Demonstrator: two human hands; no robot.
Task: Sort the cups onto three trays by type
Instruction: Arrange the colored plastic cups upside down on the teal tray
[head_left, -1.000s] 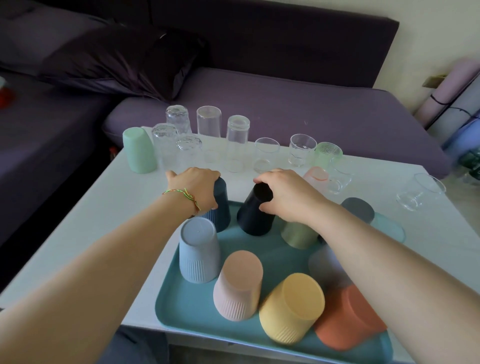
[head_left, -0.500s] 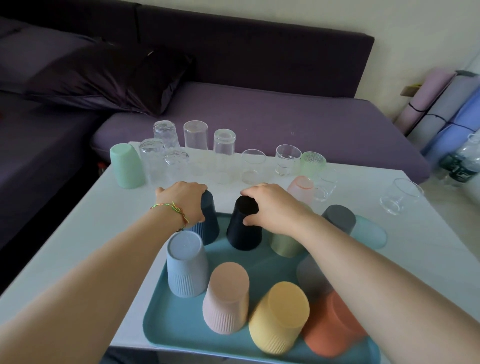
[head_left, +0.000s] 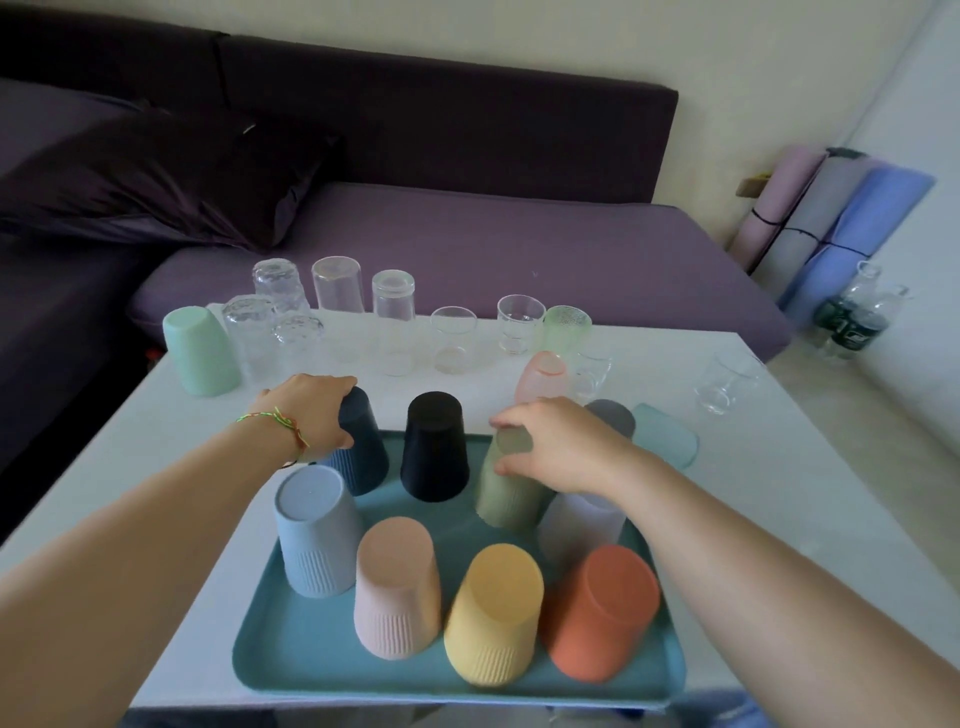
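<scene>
A teal tray (head_left: 291, 670) was set on the near part of a white table (head_left: 130, 467), and ribbed cups were stood on it upside down. The left hand (head_left: 311, 410), a woven bracelet (head_left: 280, 423) at its wrist, was curled over the upturned base of a navy cup (head_left: 366, 457) at the tray's far left corner, fingers and thumb wrapped round its top. The right hand (head_left: 563, 449) was closed on an olive cup (head_left: 506, 501) at the far right of the tray, the base pinched between thumb and fingers. A black cup (head_left: 435, 447) was left standing free between the two held cups. Nearer on the tray a blue-grey cup (head_left: 317, 530), a pink cup (head_left: 397, 587), a yellow cup (head_left: 493, 613) and an orange cup (head_left: 597, 613) were ranged in a row, with a pale cup (head_left: 582, 522) half hidden under the right forearm. Beyond the right hand a grey cup (head_left: 615, 415) and a translucent teal cup (head_left: 667, 436) were seen. A mint cup (head_left: 200, 351) and a line of clear glasses (head_left: 392, 312) were placed along the table's far edge, with a purple sofa (head_left: 493, 249) behind.
</scene>
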